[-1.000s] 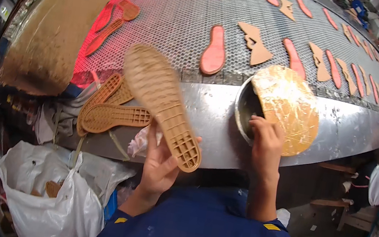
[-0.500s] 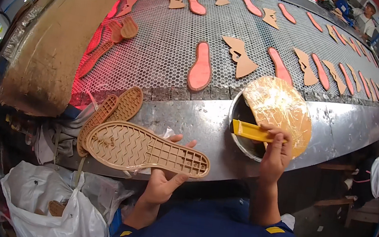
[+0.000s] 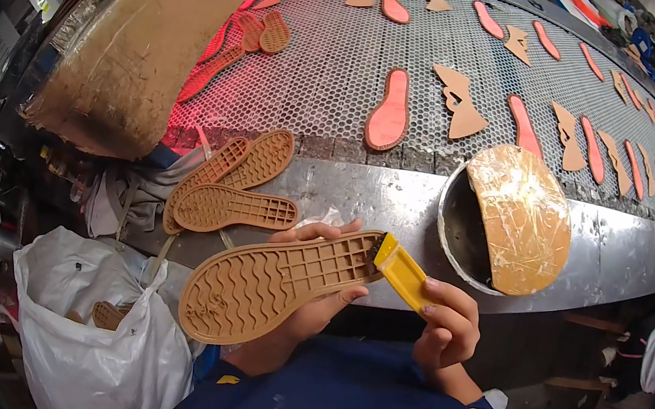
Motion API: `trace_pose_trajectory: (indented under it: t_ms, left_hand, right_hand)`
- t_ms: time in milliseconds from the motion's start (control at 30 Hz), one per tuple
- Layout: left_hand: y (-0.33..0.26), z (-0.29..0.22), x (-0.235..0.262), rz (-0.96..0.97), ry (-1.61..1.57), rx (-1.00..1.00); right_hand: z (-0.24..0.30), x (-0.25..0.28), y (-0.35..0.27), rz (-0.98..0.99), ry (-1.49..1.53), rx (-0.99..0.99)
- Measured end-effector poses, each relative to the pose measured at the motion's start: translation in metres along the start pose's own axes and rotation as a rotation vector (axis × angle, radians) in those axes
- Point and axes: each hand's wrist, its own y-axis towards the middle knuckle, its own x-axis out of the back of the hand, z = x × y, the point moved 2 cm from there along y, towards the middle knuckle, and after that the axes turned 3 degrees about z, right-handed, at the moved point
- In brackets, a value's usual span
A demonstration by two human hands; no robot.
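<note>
Holding the tan rubber shoe sole point(image 3: 274, 283) tread-up over the lap, left hand point(image 3: 310, 303) cups it from beneath while right hand point(image 3: 445, 330) pinches a yellow-handled brush point(image 3: 400, 273) whose tip meets the sole's heel end; best keep the sole level and stroke evenly along the tread. Beyond: perforated metal conveyor point(image 3: 339, 78) carrying red insoles and tan cut-outs, round metal glue pot point(image 3: 459, 238) at its steel edge, white plastic bag point(image 3: 100, 340) lower left.

Perforated metal conveyor belt point(image 3: 339, 78) with red insoles point(image 3: 390, 112) and tan cut pieces point(image 3: 459, 105) in rows.
</note>
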Motion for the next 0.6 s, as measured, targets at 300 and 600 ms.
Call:
trace_pose_trajectory:
  t_ms: [300,600]
  left_hand:
    - [0.001,-0.008,-0.005,0.148,0.051,0.092]
    - [0.002,-0.004,-0.004,0.196,0.194,0.076]
  right_hand:
    - [0.005,0.0,-0.001,0.055,-0.054,-0.01]
    - [0.008,-0.014,-0.009,0.032,-0.019,-0.028]
